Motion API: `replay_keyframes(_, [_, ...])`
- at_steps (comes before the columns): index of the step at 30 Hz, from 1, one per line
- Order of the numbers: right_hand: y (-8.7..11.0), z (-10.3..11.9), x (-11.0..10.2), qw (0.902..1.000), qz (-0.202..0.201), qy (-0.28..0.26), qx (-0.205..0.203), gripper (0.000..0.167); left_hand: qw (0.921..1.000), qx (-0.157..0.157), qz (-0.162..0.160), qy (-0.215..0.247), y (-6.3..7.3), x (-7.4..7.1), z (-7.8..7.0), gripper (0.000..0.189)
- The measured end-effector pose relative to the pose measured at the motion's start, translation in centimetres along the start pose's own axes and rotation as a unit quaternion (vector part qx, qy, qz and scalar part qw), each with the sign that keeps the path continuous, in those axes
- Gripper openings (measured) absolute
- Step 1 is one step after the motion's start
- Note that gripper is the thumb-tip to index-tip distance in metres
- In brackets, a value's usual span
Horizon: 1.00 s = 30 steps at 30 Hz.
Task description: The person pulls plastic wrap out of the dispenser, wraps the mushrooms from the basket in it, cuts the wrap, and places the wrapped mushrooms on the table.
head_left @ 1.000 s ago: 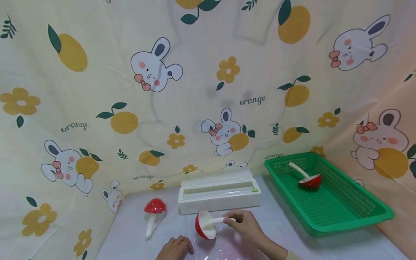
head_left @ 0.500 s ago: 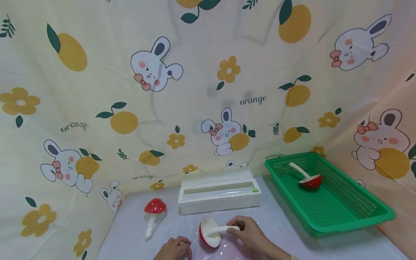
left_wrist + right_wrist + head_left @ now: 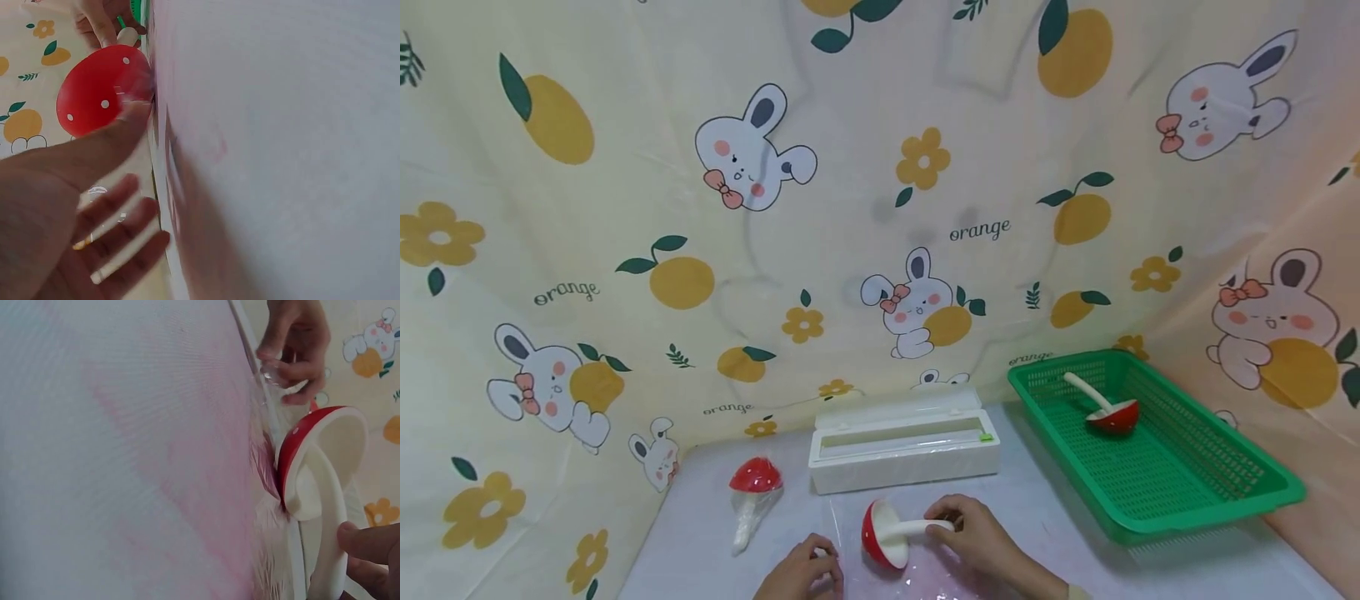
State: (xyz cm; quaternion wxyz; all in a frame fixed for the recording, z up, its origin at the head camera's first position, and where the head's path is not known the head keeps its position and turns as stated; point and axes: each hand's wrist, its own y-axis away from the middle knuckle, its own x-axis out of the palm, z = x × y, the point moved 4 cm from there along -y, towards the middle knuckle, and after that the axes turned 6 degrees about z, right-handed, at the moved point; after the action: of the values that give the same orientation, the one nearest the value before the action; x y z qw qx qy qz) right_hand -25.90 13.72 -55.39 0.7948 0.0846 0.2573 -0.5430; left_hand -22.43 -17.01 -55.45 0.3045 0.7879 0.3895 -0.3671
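A red ladle shaped like a mushroom, with white dots and a white inside, lies tilted on its side on clear plastic film spread over the table. My right hand holds its white handle near the end. Left of the bowl, my left hand pinches an edge of the film between thumb and fingers, as the right wrist view shows. In the left wrist view the thumb is beside the dotted bowl.
A white cling film box with its lid up stands behind the hands. To the left lies a film-wrapped mushroom ladle. A green basket at right holds another ladle. A patterned cloth hangs behind.
The ladle has come down and slightly right onto the film, still in my right hand. My left hand has taken up the film's edge, which now rises beside it.
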Motion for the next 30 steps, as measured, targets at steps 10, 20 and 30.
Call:
replay_keyframes(10, [-0.6, 0.1, -0.3, 0.9997, 0.019, -0.008, -0.014, 0.010, 0.9913, 0.025, -0.126, 0.029, 0.0, -1.7, -1.8, 0.013])
replay_keyframes(20, [-0.8, 0.3, -0.1, 0.9991, 0.041, 0.001, -0.005, 0.009, 0.9785, 0.030, -0.168, 0.115, -2.0, -1.7, -3.0, 0.012])
replay_keyframes(30, [0.2, 0.5, -1.8, 0.9996, 0.010, 0.026, -0.011, 0.014, 0.9671, 0.068, -0.226, 0.094, -3.6, -1.5, -4.3, 0.016])
